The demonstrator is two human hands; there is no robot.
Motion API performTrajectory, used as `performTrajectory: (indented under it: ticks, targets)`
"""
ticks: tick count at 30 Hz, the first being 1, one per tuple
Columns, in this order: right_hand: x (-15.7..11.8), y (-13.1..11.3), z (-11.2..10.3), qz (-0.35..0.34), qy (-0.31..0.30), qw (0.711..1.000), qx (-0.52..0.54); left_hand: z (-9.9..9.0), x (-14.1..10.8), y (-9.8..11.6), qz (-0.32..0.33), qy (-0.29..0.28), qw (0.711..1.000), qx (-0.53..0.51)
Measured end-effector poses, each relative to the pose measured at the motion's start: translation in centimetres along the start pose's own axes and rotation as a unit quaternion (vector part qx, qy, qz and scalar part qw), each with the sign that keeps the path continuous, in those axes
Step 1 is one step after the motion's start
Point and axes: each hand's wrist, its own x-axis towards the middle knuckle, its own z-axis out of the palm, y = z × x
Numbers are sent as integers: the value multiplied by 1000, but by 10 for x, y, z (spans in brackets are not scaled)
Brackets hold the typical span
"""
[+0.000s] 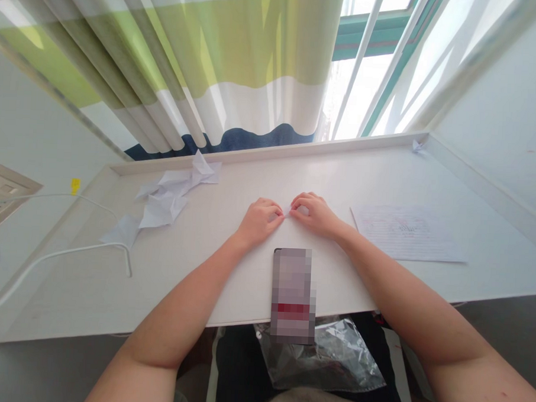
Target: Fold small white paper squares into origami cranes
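Observation:
Above the white desk [331, 168], my left hand [260, 220] and my right hand [314, 213] almost meet, fingertips pinched. Between them a small bit of white paper [287, 212] shows, gripped from both sides; most of it is hidden by the fingers. Just below the hands lies a phone [294, 294], its screen blurred out, with its lower end at the desk's front edge. To the left, several folded white papers [163, 210] are heaped loosely. Right of my right forearm rests lined paper [408, 234] with writing on it.
A clear plastic bag [332, 358] lies across my lap. White cables [88, 246] run over the desk's left side from a wall socket [6, 192]. A crumpled paper scrap [418, 147] sits in the far right corner. Behind the desk hang curtains [239, 51].

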Motion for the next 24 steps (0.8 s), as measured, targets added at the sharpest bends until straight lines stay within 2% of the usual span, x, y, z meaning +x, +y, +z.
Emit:
performTrajectory:
  ticks: [5, 9, 15, 19, 24]
  targets:
    - [5, -4, 5, 46, 29, 998, -13, 2, -1, 1, -12, 15, 999, 51]
    - [6, -2, 6, 55, 49, 997, -6, 1, -1, -3, -1, 13, 996, 87]
    - [5, 1, 13, 63, 85, 994, -25, -11, -5, 2, 83, -52, 983, 153]
    - [5, -2, 20, 76, 101, 988, -91, -15, -11, 8, 74, -87, 977, 178]
    - [5, 1, 13, 122, 115, 974, -151, -16, -13, 7, 60, -102, 977, 178]
